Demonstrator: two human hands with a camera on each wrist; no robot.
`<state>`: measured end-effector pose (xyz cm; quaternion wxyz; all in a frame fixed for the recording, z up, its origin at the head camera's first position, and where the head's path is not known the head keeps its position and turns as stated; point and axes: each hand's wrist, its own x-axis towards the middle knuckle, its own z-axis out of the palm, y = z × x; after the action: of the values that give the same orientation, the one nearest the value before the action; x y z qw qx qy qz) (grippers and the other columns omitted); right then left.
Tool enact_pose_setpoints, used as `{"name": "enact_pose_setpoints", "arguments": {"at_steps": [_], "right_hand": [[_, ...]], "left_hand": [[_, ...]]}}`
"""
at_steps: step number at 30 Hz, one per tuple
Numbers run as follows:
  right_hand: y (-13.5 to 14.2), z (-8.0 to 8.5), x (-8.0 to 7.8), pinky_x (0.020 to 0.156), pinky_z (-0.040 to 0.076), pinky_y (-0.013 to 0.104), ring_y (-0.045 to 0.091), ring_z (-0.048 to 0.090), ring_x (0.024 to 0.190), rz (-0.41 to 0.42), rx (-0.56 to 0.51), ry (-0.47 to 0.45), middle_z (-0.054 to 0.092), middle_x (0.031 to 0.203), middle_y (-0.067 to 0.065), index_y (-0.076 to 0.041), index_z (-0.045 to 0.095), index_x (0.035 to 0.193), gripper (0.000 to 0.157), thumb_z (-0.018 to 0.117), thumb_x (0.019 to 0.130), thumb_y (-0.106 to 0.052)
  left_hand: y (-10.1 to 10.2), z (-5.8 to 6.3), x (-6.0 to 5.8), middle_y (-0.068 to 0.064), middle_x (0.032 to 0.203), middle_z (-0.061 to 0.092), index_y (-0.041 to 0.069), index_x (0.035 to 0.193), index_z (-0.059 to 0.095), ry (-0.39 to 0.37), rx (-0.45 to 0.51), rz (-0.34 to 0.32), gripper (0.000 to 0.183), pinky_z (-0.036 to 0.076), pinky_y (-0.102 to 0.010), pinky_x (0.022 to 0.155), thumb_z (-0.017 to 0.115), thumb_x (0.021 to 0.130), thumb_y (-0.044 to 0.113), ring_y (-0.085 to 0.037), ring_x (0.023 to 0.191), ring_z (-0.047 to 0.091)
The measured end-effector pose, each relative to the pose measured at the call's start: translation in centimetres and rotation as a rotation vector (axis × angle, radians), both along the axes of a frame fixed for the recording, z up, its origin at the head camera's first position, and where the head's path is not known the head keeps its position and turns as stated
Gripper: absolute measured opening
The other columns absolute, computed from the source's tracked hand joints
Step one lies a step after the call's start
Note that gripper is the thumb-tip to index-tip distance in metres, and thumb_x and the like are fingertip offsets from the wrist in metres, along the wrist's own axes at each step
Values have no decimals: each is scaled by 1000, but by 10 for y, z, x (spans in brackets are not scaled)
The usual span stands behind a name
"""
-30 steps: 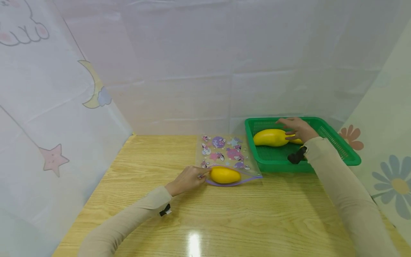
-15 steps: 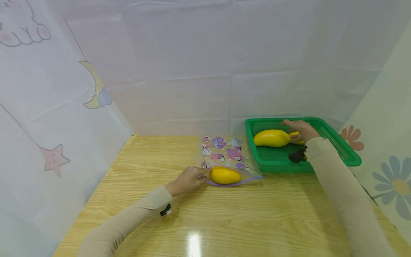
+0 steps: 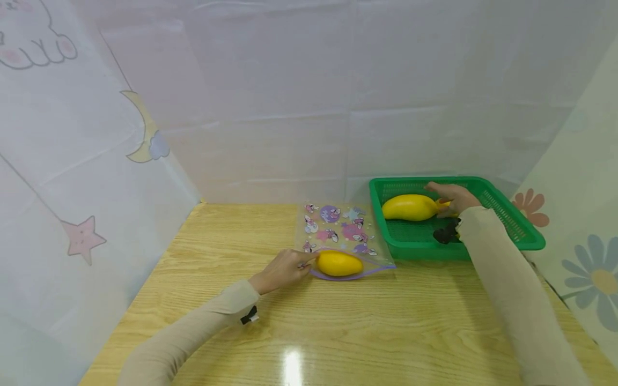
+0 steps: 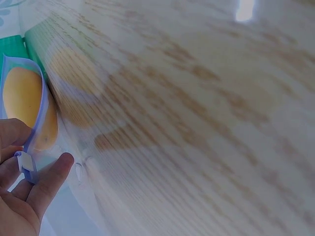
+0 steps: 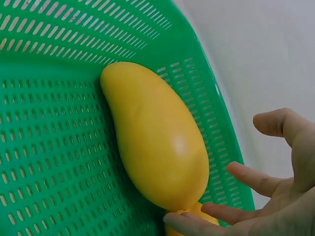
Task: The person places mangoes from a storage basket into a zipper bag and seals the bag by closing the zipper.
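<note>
A yellow mango (image 3: 339, 263) lies inside the mouth of a clear zip bag (image 3: 330, 230) printed with purple and pink figures. My left hand (image 3: 285, 271) pinches the bag's left corner by its purple edge, near the white slider (image 4: 24, 161). Over the green basket (image 3: 429, 250), my right hand (image 3: 456, 198) reaches in with fingers spread and thumb apart. Its lower fingertips touch a second mango (image 5: 189, 227), mostly out of the right wrist frame. A larger mango (image 5: 155, 135) lies beside it along the basket's back wall.
The basket stands at the back right of the wooden table (image 3: 309, 327), just right of the bag. A pale wall sheet (image 3: 270, 134) rises behind the table, and patterned sheets flank both sides. Something yellow shows partly beneath the right wrist.
My right hand has shifted slightly right and lowered within the basket, from the large mango's end to the one beside it. My left hand and the bag have stayed put.
</note>
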<state>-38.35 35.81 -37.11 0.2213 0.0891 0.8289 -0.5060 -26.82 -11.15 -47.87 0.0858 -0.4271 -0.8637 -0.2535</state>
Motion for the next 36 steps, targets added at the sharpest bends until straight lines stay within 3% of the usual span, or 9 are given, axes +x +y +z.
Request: {"name": "enact_pose_setpoints", "arguments": {"at_steps": [8, 14, 24, 28, 33, 36], "right_hand": [[3, -7, 3, 106, 37, 55, 51, 8, 143, 1, -44, 18, -4, 155, 39, -3, 15, 158, 81, 45, 101, -52], [3, -11, 4, 102, 41, 56, 50, 8, 143, -2, -62, 60, -1, 159, 33, -1, 21, 156, 85, 47, 98, -56], [-2, -11, 10, 106, 35, 58, 51, 6, 143, -58, -218, 45, -2, 163, 22, 2, 20, 155, 74, 52, 102, -38], [-1, -12, 15, 105, 37, 57, 51, 6, 144, -91, -265, 47, 1, 162, 22, 4, 26, 153, 75, 57, 100, -38], [-1, -12, 18, 103, 39, 55, 51, 7, 144, -84, -260, 46, 1, 162, 23, 5, 22, 154, 76, 57, 100, -36], [1, -14, 17, 101, 42, 55, 53, 15, 141, 5, -146, 91, 4, 160, 30, 6, 18, 155, 70, 56, 102, -22]], "left_hand": [[0, 1, 0, -9, 98, 75, 0, 124, 68, 12, 9, -16, 35, 26, -12, 41, 69, 89, 0, 3, 44, 20], [0, 1, 0, -10, 100, 75, 1, 125, 67, 10, -1, -13, 35, 26, -11, 41, 68, 89, 1, 3, 44, 20], [0, 0, -1, -9, 99, 75, 1, 124, 68, 19, -3, -9, 35, 26, -11, 41, 69, 89, 1, 4, 44, 20], [-1, 0, 0, -9, 99, 75, 1, 124, 68, 13, 2, -11, 35, 26, -12, 40, 69, 89, 1, 3, 44, 19], [0, 1, 2, -10, 99, 75, 0, 124, 68, 5, 8, -11, 36, 26, -12, 40, 69, 88, 0, 4, 44, 17], [0, 1, 2, -11, 100, 75, 0, 124, 68, -4, 9, -7, 36, 27, -12, 40, 69, 88, 0, 5, 44, 16]]}}
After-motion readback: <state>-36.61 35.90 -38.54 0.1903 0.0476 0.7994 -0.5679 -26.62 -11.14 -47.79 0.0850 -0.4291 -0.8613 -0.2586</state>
